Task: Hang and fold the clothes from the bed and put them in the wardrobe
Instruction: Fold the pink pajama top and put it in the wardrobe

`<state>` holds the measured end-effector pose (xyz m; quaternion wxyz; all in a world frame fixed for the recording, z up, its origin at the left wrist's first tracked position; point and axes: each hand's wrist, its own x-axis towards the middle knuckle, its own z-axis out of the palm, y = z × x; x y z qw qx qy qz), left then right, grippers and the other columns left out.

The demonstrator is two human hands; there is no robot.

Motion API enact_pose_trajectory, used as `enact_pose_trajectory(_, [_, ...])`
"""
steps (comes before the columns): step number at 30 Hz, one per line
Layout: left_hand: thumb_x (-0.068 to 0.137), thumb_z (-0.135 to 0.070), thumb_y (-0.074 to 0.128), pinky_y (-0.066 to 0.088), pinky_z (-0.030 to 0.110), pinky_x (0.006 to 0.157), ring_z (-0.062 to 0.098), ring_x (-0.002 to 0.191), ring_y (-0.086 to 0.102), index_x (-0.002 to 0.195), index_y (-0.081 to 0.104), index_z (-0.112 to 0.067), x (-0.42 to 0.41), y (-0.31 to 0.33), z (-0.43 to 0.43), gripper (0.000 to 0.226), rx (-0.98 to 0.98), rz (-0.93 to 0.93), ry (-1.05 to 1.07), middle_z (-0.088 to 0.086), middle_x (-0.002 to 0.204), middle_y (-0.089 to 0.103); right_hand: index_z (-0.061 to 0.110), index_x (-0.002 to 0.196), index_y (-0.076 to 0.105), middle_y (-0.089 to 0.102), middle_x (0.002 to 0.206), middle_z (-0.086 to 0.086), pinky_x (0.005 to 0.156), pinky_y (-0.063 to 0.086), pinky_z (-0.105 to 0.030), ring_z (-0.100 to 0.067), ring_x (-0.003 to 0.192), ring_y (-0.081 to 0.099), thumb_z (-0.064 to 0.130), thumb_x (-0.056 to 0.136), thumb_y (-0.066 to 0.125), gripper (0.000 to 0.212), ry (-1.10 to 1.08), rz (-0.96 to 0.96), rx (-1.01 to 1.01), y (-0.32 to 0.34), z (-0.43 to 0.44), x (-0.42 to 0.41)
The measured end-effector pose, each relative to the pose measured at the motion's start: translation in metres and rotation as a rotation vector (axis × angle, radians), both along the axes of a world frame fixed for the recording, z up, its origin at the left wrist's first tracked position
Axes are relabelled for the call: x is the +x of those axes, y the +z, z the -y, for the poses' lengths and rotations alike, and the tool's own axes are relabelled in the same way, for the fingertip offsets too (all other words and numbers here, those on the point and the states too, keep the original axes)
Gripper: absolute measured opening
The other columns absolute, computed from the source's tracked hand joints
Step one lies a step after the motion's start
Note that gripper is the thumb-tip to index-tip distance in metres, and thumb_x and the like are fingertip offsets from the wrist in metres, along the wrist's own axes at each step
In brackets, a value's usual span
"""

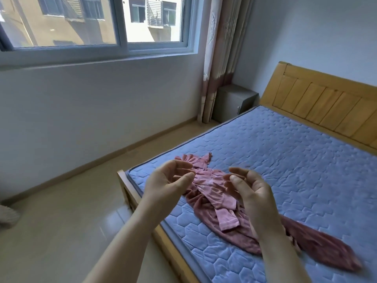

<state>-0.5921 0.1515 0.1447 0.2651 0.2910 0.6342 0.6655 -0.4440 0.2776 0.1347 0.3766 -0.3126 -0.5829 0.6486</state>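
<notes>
Pink pyjama top (212, 193) lay crumpled on the near left part of the blue quilted mattress (285, 160), close to its left edge. It rested on a darker rose garment (318, 248) that trailed off to the near right. The long axis of the heap ran from far left to near right. The top's collar end pointed far left; one cuffed sleeve (228, 221) pointed near. Left hand (169, 180) and right hand (251, 190) hovered over the heap, palms turned inward, fingers loosely curled and gripping nothing; no contact with the cloth was evident. Judged step: picking up the top. To do it well, pinch both shoulders beside the collar, lift clear so the garment beneath does not drag along, and shake out until the sleeves hang free before choosing hanger or fold. Farther out: wooden headboard (326, 103) at far right, grey bedside cabinet (234, 101) beyond the mattress's far corner, window (98, 23) on the far wall. No wardrobe or hanger in view.
</notes>
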Motion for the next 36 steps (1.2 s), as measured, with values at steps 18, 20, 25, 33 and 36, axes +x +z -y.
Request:
enact_pose_trajectory(18, [0.086,-0.005,0.068,0.055,0.042,0.082,0.017,0.077,0.063,0.095,0.069,-0.011,-0.154,-0.016,-0.174,0.012,-0.130,-0.024,-0.228,0.014,0.094,0.073,0.013,0.101,0.067,0.075,0.093,-0.007,0.074,0.056,-0.026,-0.014,0.084,0.068,0.009,0.093,0.059,0.012,-0.216,0.085,-0.045,-0.025,-0.121,-0.140])
enact_pose_trajectory(20, [0.085,-0.005,0.069,0.055,0.037,0.077,0.016,0.076,0.063,0.094,0.070,-0.013,-0.164,-0.017,-0.196,0.012,-0.170,-0.034,-0.242,0.015,0.093,0.073,0.014,0.100,0.068,0.074,0.095,-0.008,0.069,0.055,-0.023,-0.013,0.083,0.068,0.009,0.093,0.060,0.012,-0.236,0.098,-0.064,-0.028,-0.143,-0.149])
enact_pose_trajectory(25, [0.086,-0.007,0.069,0.052,0.026,0.070,0.016,0.079,0.065,0.093,0.070,-0.016,-0.189,-0.026,-0.246,0.011,-0.198,-0.046,-0.256,0.010,0.093,0.074,0.012,0.099,0.067,0.074,0.090,-0.006,0.068,0.054,-0.018,-0.010,0.077,0.069,0.006,0.093,0.060,0.011,-0.256,0.092,-0.084,-0.036,-0.194,-0.169])
enact_pose_trajectory(33, [0.070,-0.028,0.070,0.051,0.032,0.073,0.019,0.078,0.065,0.094,0.069,-0.017,-0.219,-0.070,-0.306,0.026,-0.305,-0.023,-0.419,0.007,0.090,0.073,0.017,0.094,0.068,0.074,0.094,-0.013,0.082,0.054,-0.035,-0.016,0.081,0.067,0.006,0.094,0.059,0.014,-0.350,0.229,-0.136,-0.082,-0.237,-0.185])
enact_pose_trajectory(36, [0.074,-0.024,0.070,0.053,0.036,0.078,0.017,0.078,0.066,0.090,0.069,-0.021,-0.232,-0.098,-0.322,0.017,-0.382,-0.026,-0.498,0.005,0.088,0.074,0.016,0.092,0.067,0.073,0.090,-0.012,0.079,0.052,-0.035,-0.018,0.077,0.063,0.003,0.093,0.059,0.015,-0.407,0.305,-0.192,-0.110,-0.241,-0.186])
